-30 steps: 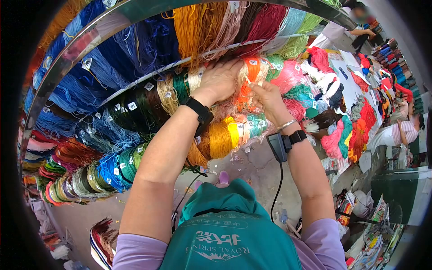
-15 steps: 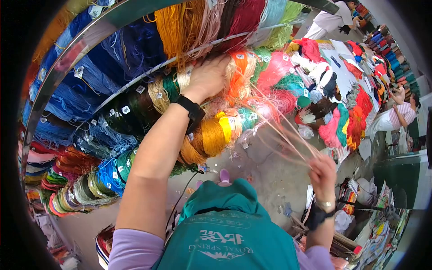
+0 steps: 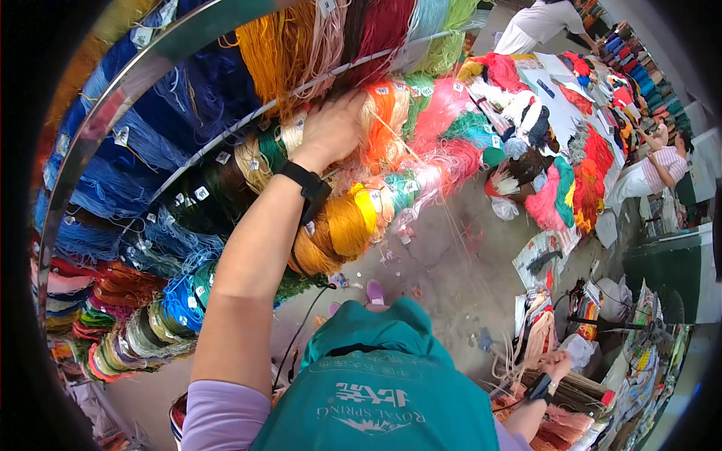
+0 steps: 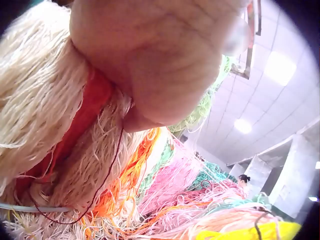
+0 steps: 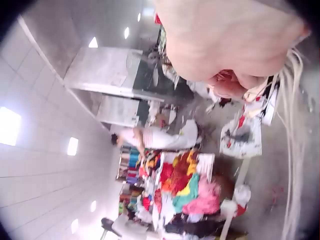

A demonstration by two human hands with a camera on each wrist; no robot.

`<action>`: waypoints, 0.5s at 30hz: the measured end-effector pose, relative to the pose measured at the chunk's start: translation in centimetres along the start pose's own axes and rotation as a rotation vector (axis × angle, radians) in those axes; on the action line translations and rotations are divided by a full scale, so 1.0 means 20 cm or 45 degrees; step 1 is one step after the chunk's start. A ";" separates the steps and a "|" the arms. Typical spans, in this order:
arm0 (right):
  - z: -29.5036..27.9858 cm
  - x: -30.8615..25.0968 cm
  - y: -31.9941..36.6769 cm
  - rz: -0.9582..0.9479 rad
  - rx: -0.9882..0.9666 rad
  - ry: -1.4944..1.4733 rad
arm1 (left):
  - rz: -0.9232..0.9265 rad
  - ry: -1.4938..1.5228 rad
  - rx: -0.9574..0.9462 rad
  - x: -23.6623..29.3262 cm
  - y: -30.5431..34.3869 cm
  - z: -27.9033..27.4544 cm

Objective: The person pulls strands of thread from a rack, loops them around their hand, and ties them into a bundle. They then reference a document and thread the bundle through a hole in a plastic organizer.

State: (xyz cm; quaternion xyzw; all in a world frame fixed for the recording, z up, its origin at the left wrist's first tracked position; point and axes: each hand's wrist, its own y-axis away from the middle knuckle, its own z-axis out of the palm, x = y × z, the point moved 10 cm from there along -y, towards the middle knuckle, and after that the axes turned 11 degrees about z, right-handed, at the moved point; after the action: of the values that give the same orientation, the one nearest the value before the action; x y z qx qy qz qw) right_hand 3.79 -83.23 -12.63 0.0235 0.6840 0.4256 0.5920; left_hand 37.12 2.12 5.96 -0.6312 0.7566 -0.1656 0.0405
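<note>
On the rack, my left hand (image 3: pixel 331 131) rests with its fingers extended over pale hanks, beside the orange yarn (image 3: pixel 382 134). In the left wrist view the palm (image 4: pixel 155 60) presses against cream yarn (image 4: pixel 30 90) and a red strip (image 4: pixel 90 107); the fingertips are hidden. My right hand (image 3: pixel 556 366), low at the right in the head view, grips long pale strands. Seen from the right wrist, the curled fingers (image 5: pixel 232 87) pinch them, and the strands (image 5: pixel 295 115) trail down beside the hand. Thin threads (image 3: pixel 451 218) stretch from the orange hank over the floor.
A curved metal rim (image 3: pixel 98 98) arches above the rack. Colored yarn piles cover a long table (image 3: pixel 553 98) at the right, with two people near it. Bundles of salmon yarn (image 3: pixel 560 428) and a brown bundle (image 3: pixel 579 387) lie by my right arm.
My right hand has swung from the orange hank down and away to the lower right, drawing out strands. My left hand stays on the hanks; the head view has shifted slightly.
</note>
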 end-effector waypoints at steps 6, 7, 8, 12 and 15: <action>-0.45 -0.37 -0.17 -0.111 0.320 0.083 | -0.004 0.012 0.032 -0.01 0.00 -0.03; -0.56 -0.39 -0.17 -0.097 0.381 0.128 | -0.002 0.024 0.015 0.00 0.00 -0.02; -0.64 -0.41 -0.15 -0.086 0.428 0.184 | -0.013 0.016 0.001 -0.01 0.00 -0.01; -0.89 -0.39 -0.06 0.014 0.555 0.503 | 0.012 0.011 -0.004 0.00 -0.01 -0.01; -0.92 -0.31 0.01 0.090 0.556 0.898 | 0.023 -0.011 -0.011 0.01 -0.01 0.00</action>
State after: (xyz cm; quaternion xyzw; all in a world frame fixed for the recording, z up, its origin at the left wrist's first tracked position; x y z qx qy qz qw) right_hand -9.72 -96.68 -8.71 0.0249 0.9178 0.2726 0.2876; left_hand 37.35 1.89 5.98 -0.6252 0.7629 -0.1590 0.0425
